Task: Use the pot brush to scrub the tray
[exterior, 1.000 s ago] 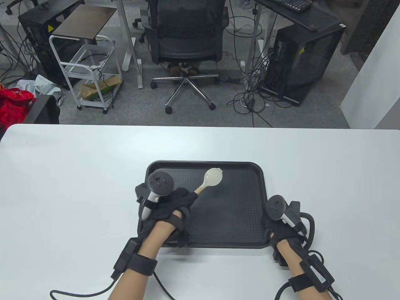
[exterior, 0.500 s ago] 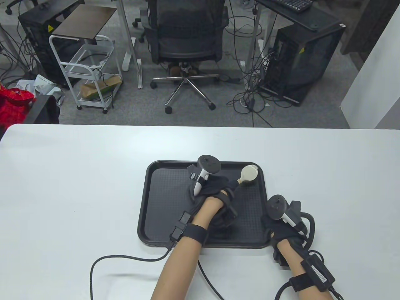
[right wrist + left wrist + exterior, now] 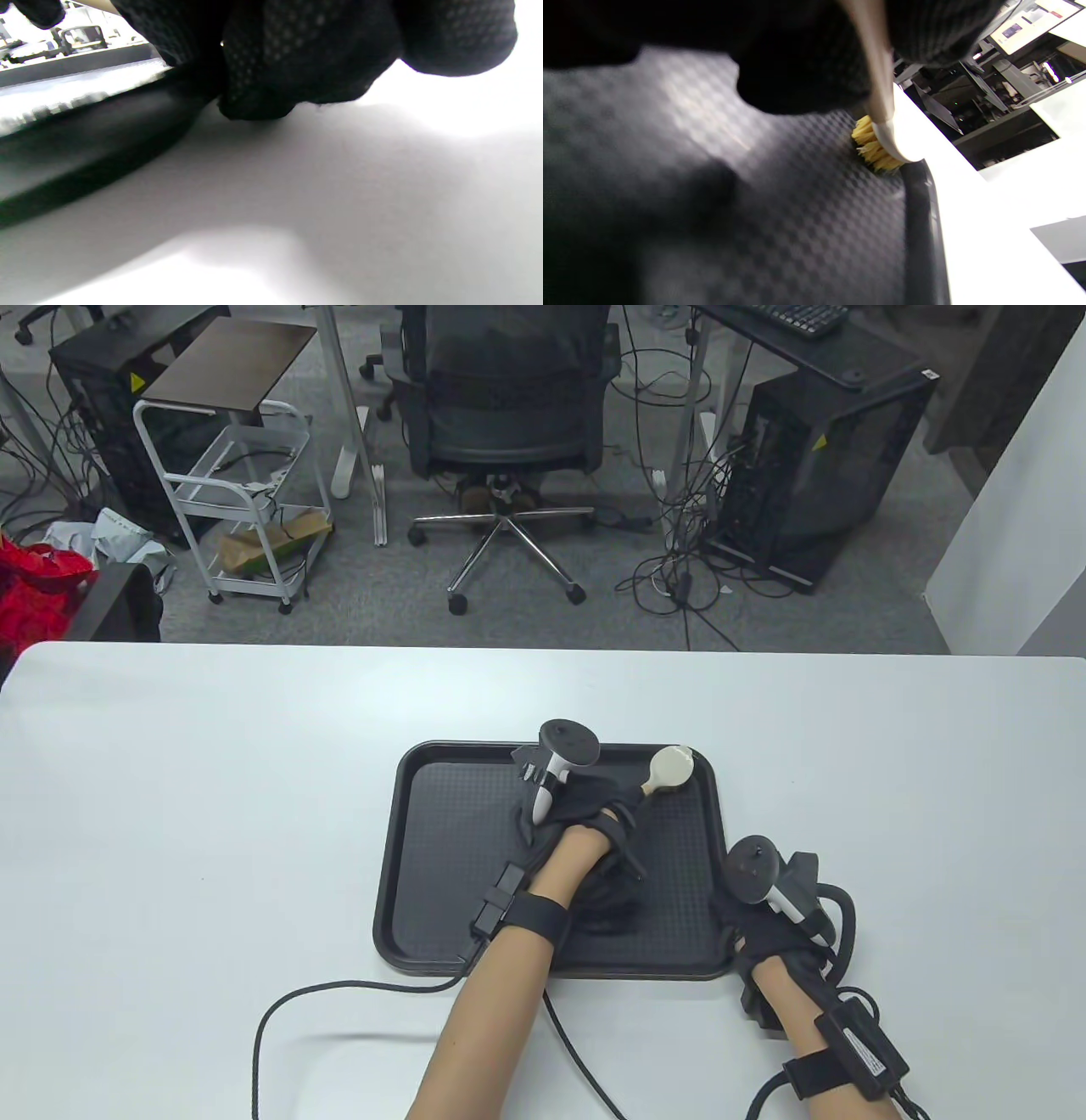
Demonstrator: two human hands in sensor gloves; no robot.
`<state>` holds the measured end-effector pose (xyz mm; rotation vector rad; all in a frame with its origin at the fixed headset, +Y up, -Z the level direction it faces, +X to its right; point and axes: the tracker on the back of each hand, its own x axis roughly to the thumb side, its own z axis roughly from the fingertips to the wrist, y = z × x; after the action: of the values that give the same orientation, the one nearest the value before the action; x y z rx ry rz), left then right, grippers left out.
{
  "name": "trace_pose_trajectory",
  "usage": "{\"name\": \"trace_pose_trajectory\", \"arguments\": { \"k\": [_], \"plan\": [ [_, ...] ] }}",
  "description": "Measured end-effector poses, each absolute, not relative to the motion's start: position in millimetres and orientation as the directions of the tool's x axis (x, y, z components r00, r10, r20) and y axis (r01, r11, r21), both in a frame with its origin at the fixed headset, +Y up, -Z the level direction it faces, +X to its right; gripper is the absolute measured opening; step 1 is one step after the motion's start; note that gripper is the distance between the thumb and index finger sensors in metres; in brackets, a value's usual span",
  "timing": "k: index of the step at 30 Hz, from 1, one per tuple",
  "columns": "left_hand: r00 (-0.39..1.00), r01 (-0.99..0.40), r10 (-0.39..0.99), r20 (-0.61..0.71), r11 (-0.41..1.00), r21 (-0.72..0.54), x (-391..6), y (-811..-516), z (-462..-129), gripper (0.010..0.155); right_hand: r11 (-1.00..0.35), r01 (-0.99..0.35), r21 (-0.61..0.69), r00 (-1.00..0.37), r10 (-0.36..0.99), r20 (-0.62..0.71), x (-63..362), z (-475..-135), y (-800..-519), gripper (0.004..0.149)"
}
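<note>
A black textured tray (image 3: pixel 450 848) lies on the white table. My left hand (image 3: pixel 594 814) grips the wooden handle of the pot brush (image 3: pixel 668 768), whose cream head sits at the tray's far right corner. In the left wrist view the brush's yellow bristles (image 3: pixel 871 146) press on the tray floor (image 3: pixel 780 212) beside the rim. My right hand (image 3: pixel 768 920) rests at the tray's near right corner, fingers touching the rim (image 3: pixel 85 123) in the right wrist view.
The white table (image 3: pixel 170 814) stretches wide to left and right of the tray. Glove cables (image 3: pixel 339 993) trail over the table's near edge. An office chair (image 3: pixel 501 415), a cart and computer towers stand on the floor beyond the far edge.
My left hand swept the brush from the tray's left-middle to its far right corner, then drew it slightly up toward the rim. My right hand has stayed put.
</note>
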<state>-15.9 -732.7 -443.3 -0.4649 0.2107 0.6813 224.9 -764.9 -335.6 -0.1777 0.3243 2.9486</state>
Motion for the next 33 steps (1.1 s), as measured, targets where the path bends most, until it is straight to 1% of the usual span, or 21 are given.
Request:
{"name": "trace_pose_trajectory", "arguments": {
  "k": [7, 19, 27, 33],
  "plan": [
    [0.76, -0.642, 0.523, -0.386, 0.698, -0.318, -55, -726, -435, 0.06, -0.962, -0.181, 0.205, -0.979, 0.156, -0.134, 225, -335, -765, 0.059],
    [0.699, -0.685, 0.519, -0.492, 0.685, -0.25, -141, -728, -415, 0.06, -0.961, -0.181, 0.208, -0.979, 0.156, -0.135, 225, -335, -765, 0.06],
    [0.683, -0.667, 0.484, -0.547, 0.718, -0.198, -186, -722, -404, 0.061, -0.959, -0.19, 0.212, -0.977, 0.163, -0.137, 225, -335, -766, 0.06],
    [0.675, -0.652, 0.461, -0.577, 0.738, -0.173, -213, -719, -398, 0.061, -0.96, -0.187, 0.211, -0.978, 0.16, -0.137, 226, -335, -766, 0.06]
  ]
}}
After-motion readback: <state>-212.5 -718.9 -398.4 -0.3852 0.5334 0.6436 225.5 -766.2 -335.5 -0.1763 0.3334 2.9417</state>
